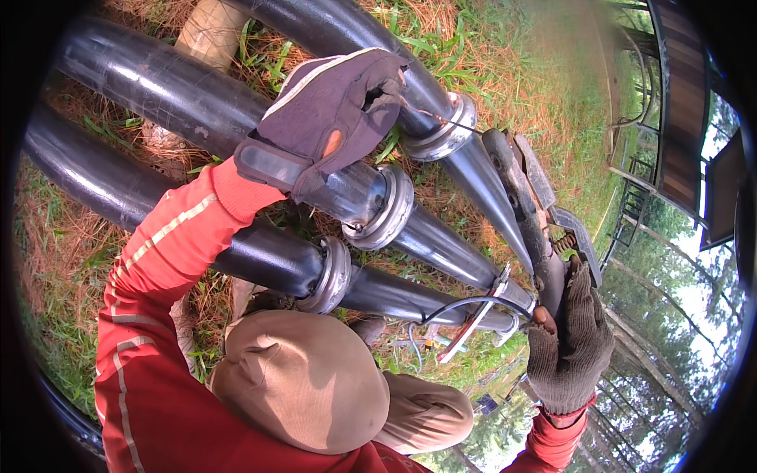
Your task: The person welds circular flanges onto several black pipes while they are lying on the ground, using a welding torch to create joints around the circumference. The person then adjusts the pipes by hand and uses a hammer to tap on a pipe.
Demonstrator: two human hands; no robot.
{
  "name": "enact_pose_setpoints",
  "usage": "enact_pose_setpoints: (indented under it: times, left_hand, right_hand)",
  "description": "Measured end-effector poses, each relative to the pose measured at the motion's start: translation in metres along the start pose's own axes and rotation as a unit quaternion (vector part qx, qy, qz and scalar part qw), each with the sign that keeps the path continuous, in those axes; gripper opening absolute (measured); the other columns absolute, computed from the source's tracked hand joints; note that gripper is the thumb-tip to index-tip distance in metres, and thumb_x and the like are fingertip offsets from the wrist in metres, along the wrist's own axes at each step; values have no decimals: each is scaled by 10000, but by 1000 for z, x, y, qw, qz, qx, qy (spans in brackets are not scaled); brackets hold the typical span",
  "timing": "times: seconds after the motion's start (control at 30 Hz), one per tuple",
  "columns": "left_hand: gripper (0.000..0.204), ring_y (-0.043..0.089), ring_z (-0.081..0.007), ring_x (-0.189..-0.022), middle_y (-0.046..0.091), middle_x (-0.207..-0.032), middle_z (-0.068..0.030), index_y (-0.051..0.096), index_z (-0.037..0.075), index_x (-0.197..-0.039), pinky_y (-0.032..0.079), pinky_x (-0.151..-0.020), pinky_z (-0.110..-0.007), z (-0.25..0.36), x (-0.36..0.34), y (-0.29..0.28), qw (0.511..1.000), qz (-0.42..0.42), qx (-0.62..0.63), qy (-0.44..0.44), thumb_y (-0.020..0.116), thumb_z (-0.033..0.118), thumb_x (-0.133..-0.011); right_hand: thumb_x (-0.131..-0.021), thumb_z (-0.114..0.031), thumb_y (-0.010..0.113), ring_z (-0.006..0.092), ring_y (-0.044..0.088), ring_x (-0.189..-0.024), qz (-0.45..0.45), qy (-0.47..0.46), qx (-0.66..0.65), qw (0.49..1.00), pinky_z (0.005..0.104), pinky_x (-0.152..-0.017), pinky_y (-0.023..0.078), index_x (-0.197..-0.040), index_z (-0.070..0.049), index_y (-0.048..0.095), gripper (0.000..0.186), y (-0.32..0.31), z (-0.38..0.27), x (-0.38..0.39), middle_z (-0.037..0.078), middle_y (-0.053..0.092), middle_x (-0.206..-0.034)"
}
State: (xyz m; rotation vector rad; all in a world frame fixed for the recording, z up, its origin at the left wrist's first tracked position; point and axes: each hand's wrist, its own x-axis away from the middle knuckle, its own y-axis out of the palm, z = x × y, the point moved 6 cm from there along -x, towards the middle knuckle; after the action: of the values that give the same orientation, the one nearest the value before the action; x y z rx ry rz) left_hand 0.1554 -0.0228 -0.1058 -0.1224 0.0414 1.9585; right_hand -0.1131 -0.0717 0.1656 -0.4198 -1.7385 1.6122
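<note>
My left hand (327, 118), in a dark purple glove, is closed on a thin wire (449, 120) over the upper black pipes. My right hand (569, 339), in a grey knitted glove with a bare fingertip showing, grips a dark metal bar (516, 189) with a lever and spring (564, 236), beside the narrow tapered pipe ends. Three thick black pipes (165, 79) lie diagonally, each with a silver flanged ring (385, 205) before its taper. A black hose (461, 303) arches over the lower tapers near my right hand.
Grass and pine needles (473, 55) lie under the pipes, with a log (201, 35) at top. My beige-clad knee (300, 378) is below. A dark wooden structure (678, 94) and trees (670, 331) are at right. Small tools (434, 343) lie beyond the hose.
</note>
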Motion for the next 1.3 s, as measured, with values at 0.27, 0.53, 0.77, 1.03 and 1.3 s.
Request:
enact_pose_setpoints:
  times: [0.27,0.53,0.77,1.03,1.3]
  left_hand:
    - [460,732,-91,-1145,786,-1272,-69,675,-31,-1474,608,-1024,-272,8,-12,10,998,-53,5,-26,769,-65,-1025]
    - [274,635,-356,-838,659,-932,-145,699,57,-1201,535,-760,-427,3,-15,11,991,29,-6,131,787,32,-943]
    - [336,692,-113,-941,773,-1051,-45,724,-13,-1324,583,-862,-278,1,-9,22,998,17,6,64,787,-53,-997]
    - [288,680,-111,-964,753,-1052,-60,708,-46,-1366,567,-975,-243,0,-7,21,997,-48,50,36,708,7,-1084]
    - [372,704,-85,-1044,775,-1146,-65,688,-65,-1400,590,-966,-249,-7,-6,28,998,-7,49,31,758,-76,-1034]
  right_hand:
    - [-865,-57,766,482,820,-962,-8,9,5,1000,483,-786,653,-1575,63,619,734,0,-2,0,315,777,-1238]
    - [-857,-52,792,499,803,-968,-24,22,17,999,490,-806,639,-1600,54,597,775,2,-7,0,303,774,-1213]
    - [-843,-57,800,497,809,-958,-8,4,27,1000,495,-811,643,-1587,51,615,774,2,-6,0,309,778,-1225]
    - [-992,-90,752,407,682,-1459,-82,133,-39,987,458,-1219,500,-1631,64,583,678,4,-2,2,285,690,-1568]
    - [-988,-54,740,312,654,-1480,-42,145,-70,986,434,-1221,493,-1647,85,557,698,0,7,12,264,681,-1596]
